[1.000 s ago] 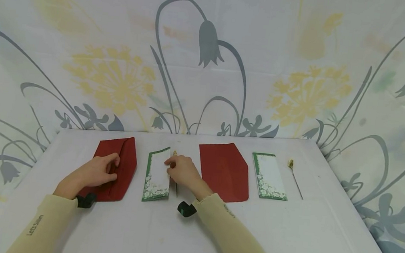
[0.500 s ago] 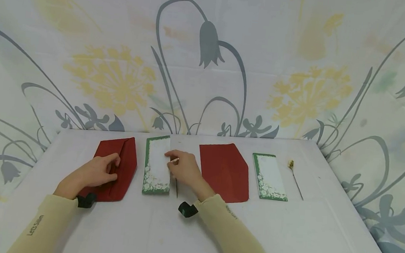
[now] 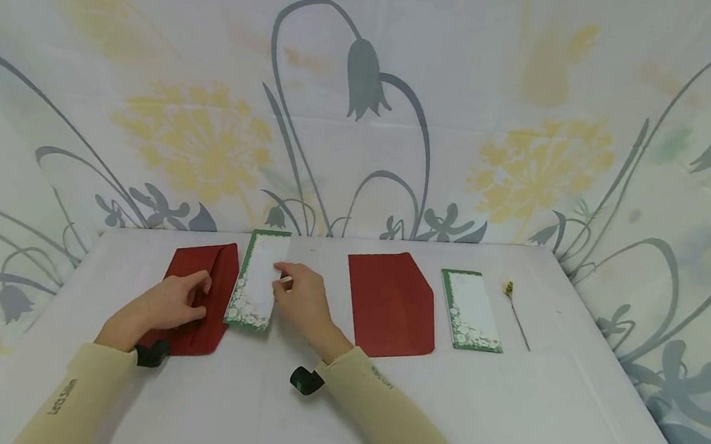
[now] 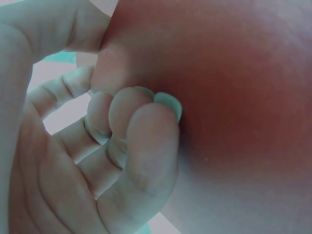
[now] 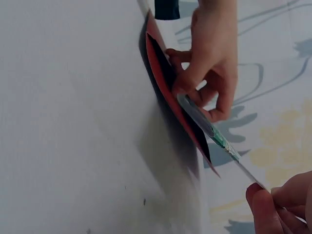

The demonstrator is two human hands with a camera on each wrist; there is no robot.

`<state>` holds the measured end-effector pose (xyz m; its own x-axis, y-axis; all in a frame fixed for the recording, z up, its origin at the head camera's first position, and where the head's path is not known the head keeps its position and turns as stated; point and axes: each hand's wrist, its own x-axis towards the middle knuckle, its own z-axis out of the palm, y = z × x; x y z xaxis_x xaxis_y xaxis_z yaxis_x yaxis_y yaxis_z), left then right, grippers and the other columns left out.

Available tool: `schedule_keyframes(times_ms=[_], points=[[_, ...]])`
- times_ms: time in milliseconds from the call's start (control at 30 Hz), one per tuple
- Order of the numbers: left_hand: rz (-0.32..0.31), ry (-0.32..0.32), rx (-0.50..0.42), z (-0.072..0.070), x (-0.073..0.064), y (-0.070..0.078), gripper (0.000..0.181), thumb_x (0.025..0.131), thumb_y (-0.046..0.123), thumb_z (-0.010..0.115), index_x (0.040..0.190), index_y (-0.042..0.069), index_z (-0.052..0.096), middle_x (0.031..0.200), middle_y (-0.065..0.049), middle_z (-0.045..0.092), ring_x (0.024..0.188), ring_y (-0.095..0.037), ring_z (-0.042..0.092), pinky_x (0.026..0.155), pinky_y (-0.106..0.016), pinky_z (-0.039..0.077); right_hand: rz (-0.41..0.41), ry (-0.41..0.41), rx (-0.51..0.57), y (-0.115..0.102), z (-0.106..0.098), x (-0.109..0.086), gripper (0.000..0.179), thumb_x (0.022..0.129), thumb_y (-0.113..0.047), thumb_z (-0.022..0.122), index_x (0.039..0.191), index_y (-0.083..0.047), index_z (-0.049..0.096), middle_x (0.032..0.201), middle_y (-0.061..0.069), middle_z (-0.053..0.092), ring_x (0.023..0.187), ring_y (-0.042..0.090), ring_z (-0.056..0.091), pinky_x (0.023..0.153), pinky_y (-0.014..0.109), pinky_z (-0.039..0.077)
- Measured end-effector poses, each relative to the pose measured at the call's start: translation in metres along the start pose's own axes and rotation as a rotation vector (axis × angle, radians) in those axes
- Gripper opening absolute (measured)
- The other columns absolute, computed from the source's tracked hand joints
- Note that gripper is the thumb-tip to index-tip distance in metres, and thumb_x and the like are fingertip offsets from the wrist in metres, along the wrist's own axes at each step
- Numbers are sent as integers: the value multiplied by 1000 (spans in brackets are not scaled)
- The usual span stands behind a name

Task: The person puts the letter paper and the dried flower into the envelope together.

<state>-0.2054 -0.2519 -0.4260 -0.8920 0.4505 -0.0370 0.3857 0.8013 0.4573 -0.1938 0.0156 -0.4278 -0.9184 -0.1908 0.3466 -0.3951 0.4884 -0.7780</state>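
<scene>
A red envelope (image 3: 218,309) lies at the left of the table with its mouth gaping, as the right wrist view shows. My left hand (image 3: 166,301) grips it, fingers curled at the edge of the paper (image 4: 234,97). Between the thumb and fingers of my right hand (image 3: 305,304) is the side edge of a white card (image 3: 258,277) with a green floral border. The card is lifted and tilted, and its left end overlaps the envelope's mouth in the head view. From the right wrist, the card (image 5: 222,139) shows almost edge-on, beside the opening (image 5: 170,83).
Right of my right hand lies a second red envelope (image 3: 391,306). Beyond it are another green-bordered card (image 3: 471,310) and a thin-stemmed dried yellow flower (image 3: 509,290). A floral cloth (image 3: 362,145) stands along the table's back edge.
My right hand has lifted the card, turned it and carried it left to the first envelope. The flower that lay beside this card is now hidden behind the hand. My left hand stays put.
</scene>
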Motion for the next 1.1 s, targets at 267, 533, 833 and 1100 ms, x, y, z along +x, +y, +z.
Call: schedule_keyframes(times_ms=[267, 533, 833, 1100], points=[[27, 14, 9, 0, -1, 3, 26, 82, 6, 68, 99, 10, 48, 60, 3, 40, 53, -12, 41, 53, -28, 35, -83, -7, -192, -15, 23, -2, 26, 90, -6, 68, 116, -3, 72, 98, 7, 71, 77, 6, 66, 68, 14, 47], [32, 24, 18, 2, 0, 0, 27, 81, 7, 68, 98, 11, 49, 59, 4, 40, 52, -10, 40, 51, -27, 35, -63, -96, -319, -26, 35, 1, 26, 90, -11, 68, 116, -6, 73, 91, 1, 69, 83, 13, 65, 75, 25, 50], [37, 19, 18, 2, 0, 0, 28, 81, 7, 70, 98, 12, 48, 59, 4, 40, 52, -10, 40, 51, -27, 35, -54, -139, -348, -30, 42, 4, 27, 91, -12, 67, 117, -7, 72, 98, 0, 70, 85, 10, 64, 76, 25, 50], [22, 13, 10, -1, -1, 4, 29, 82, 8, 71, 99, 11, 48, 60, 3, 41, 54, -12, 40, 52, -28, 34, -14, -149, -267, -28, 49, 5, 22, 90, -12, 70, 113, -9, 73, 86, -4, 67, 74, 3, 58, 67, 17, 45]])
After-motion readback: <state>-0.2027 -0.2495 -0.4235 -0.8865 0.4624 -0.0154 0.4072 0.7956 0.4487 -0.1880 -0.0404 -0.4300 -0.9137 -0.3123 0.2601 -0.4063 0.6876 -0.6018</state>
